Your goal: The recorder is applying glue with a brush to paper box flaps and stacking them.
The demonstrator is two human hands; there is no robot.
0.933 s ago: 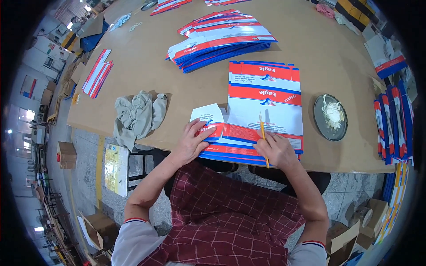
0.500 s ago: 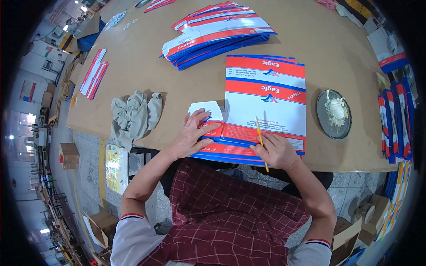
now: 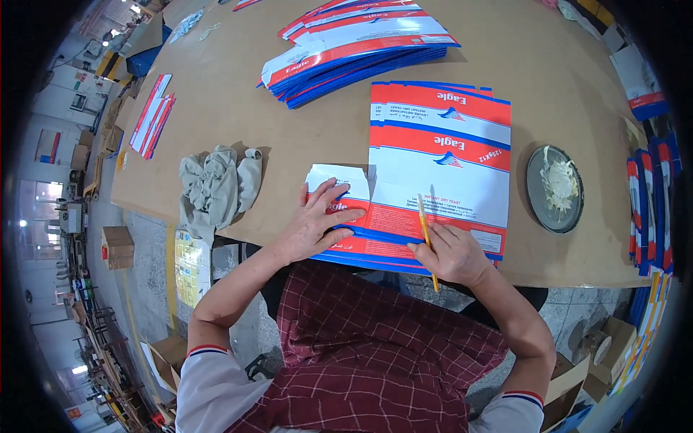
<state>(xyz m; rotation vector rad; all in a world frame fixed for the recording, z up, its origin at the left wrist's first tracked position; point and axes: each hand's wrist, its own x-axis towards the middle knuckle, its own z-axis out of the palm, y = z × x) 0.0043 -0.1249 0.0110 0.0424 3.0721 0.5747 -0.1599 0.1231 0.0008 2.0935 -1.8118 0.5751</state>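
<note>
Head view: left hand [image 3: 315, 225] lies palm down, fingers [image 3: 336, 198] spread apart and pressed flat on the left flap of a flattened red, white and blue printed cardboard carton blank [image 3: 433, 173]. Not gripping anything, just pressing. Right hand [image 3: 449, 252] has its fingers curled together around a thin yellow stick-like tool [image 3: 426, 234], maybe a brush handle or pencil, cannot tell which. Tool runs tilted up-down; its upper tip rests on the red lower band of the carton blank, its lower end sticks out past the hand over the table edge.

Carton blank lies flat at the near edge of the brown cardboard-covered worktable [image 3: 238, 108], right in front of the person, on top of more blanks of the same print; blue edges show beneath.

Just left of the left hand: crumpled grey-green cloth rag [image 3: 216, 184] on the table. Right of the blank, apart from it: round dark shallow dish with whitish paste [image 3: 554, 187]. Far side of the table: fanned stack of same red-white-blue flat blanks [image 3: 357, 47]. Far left: small pile of red and white flat sheets [image 3: 153, 112]. Right rim: upright blue and red blanks [image 3: 646, 209]. Person wears dark red checked apron [image 3: 368, 353].
</note>
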